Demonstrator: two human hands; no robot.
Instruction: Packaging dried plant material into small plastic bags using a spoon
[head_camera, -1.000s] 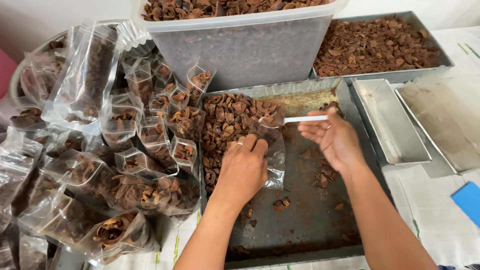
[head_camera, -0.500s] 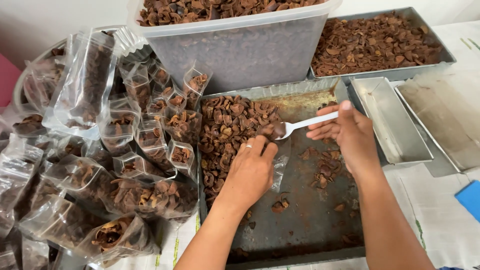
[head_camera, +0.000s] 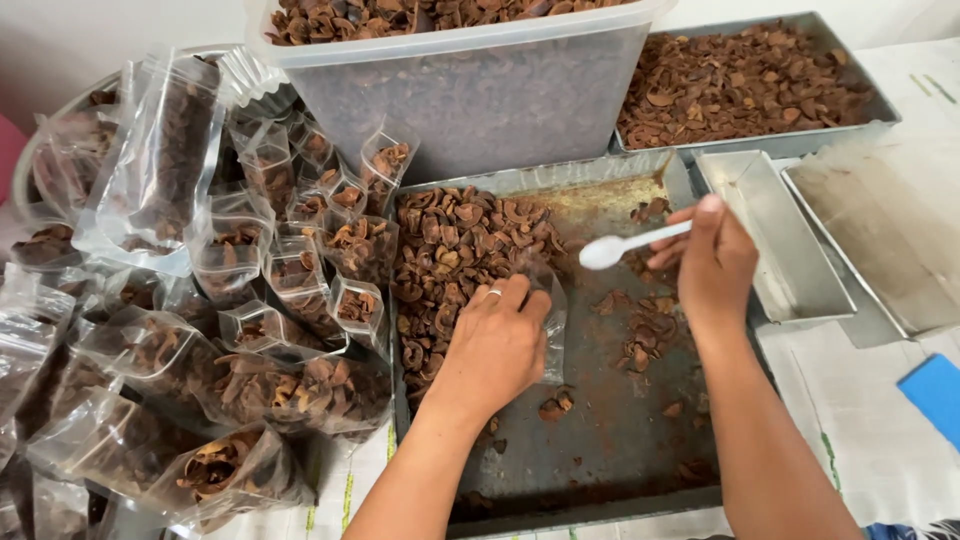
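The clear plastic tub (head_camera: 470, 95) stands at 12 o'clock, filled to the rim with brown dried husk pieces. The metal work tray (head_camera: 600, 450) occupies the centre and holds a heap of husk pieces (head_camera: 455, 255) at its 10 o'clock corner; loose pieces lie scattered toward 3 o'clock. A second metal tray (head_camera: 745, 85) at 1 o'clock is filled with the same material. An empty narrow metal tin (head_camera: 775, 235) sits at 3 o'clock, just beside the work tray. A pile of filled clear pouches (head_camera: 230, 330) covers the area from 7 to 10 o'clock, touching the work tray's left wall. A blue flat object (head_camera: 935, 395) lies at 4 o'clock, partly cut off by the frame edge.

The left hand (head_camera: 495, 345) rests palm down at the centre of the work tray, at the lower right edge of the heap. Its fingers are curled closed on the top of an open clear pouch (head_camera: 553, 330), which hangs on the hand's right side and lies against the tray floor. A ring is visible on one finger.

The right hand (head_camera: 715, 265) is at 2 o'clock above the scattered pieces. Its fingers are pinched shut around the handle of a white plastic spoon (head_camera: 625, 245). The spoon bowl points toward 9 o'clock, near the heap and above the pouch mouth. Contents of the bowl cannot be determined.
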